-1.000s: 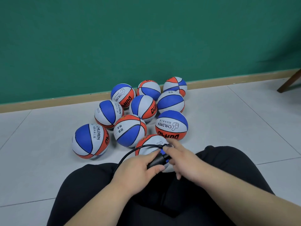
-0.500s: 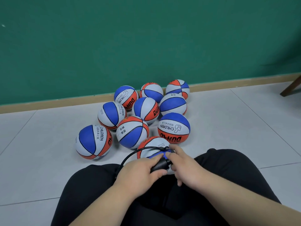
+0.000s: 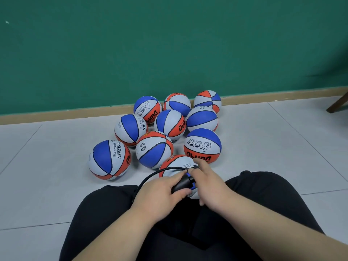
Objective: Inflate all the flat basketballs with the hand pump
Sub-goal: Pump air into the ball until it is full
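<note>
Head view: I aim for straight strokes.
Left grip (image 3: 160,193) wraps the black cylindrical hand pump (image 3: 182,183); right grip (image 3: 209,183) pinches its blue end (image 3: 188,174).

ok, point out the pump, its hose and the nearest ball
pump (image 3: 181,183): head view, black barrel.
hose (image 3: 150,175): head view, curved middle.
nearest ball (image 3: 178,162): head view, white top panel.

Nine balls (image 3: 169,124) are gathered on the floor (image 3: 47,166) before the wall (image 3: 169,44). A tenth ball (image 3: 175,163) is set nearer, between the legs (image 3: 267,194), with the pump (image 3: 181,182) held above it.
</note>
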